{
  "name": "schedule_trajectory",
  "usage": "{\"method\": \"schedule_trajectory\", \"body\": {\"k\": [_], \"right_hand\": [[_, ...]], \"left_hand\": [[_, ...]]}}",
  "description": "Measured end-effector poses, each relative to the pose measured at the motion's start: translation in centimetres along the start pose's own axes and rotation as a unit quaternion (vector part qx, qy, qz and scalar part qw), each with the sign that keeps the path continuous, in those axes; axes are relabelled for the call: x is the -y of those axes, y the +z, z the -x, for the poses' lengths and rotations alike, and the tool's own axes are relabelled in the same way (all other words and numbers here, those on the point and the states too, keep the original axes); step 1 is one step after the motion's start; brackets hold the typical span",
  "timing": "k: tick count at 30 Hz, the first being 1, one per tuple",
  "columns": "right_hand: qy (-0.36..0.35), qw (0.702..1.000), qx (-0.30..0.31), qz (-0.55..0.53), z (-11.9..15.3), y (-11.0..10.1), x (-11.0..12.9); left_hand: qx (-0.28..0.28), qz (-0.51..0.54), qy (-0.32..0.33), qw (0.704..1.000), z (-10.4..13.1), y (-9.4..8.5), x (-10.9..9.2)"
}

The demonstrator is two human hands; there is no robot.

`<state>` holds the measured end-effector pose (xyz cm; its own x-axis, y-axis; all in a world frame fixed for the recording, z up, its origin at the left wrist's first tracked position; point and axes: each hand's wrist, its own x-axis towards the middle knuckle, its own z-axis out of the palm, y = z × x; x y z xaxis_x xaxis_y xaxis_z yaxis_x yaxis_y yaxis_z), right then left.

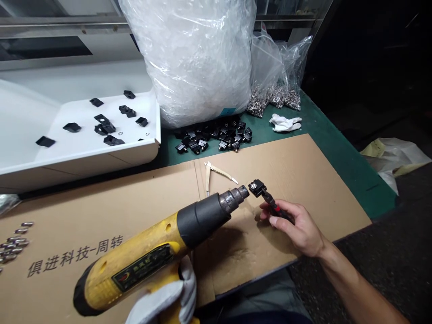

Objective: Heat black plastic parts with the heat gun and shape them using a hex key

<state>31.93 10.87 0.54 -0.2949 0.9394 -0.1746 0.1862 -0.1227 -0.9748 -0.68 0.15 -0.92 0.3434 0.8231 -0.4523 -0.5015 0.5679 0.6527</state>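
Note:
My left hand (168, 297), in a white glove, is wrapped round the handle of a yellow and black heat gun (141, 256). The gun's metal nozzle points up to the right. Just beyond the nozzle tip, a small black block (257, 187) with a shiny metal ring on its face is held in the jaws of dark pliers (275, 206) with a red mark. Bare, my right hand (297, 225) is closed on the pliers' handles. Nozzle and block are a small gap apart, above the cardboard (290, 175).
White-handled cutters (216, 173) lie on the cardboard. Behind are a pile of black blocks (216, 135), a big plastic bag (202, 58), bags of metal parts (276, 96) and a white glove (285, 123). A white bin (135, 155) stands left; metal cylinders (15, 245) lie nearer.

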Motion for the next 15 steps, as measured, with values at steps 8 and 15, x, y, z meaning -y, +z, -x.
{"method": "schedule_trajectory", "body": {"k": [8, 15], "right_hand": [[-0.012, 1.0, 0.002, 0.019, -0.04, -0.19, -0.24], [-0.024, 0.999, 0.01, 0.03, 0.05, -0.15, -0.61]], "left_hand": [[-0.005, 0.011, -0.023, 1.0, 0.23, 0.11, -0.11], [0.005, 0.016, -0.021, 1.0, 0.27, -0.33, 0.24]]}}
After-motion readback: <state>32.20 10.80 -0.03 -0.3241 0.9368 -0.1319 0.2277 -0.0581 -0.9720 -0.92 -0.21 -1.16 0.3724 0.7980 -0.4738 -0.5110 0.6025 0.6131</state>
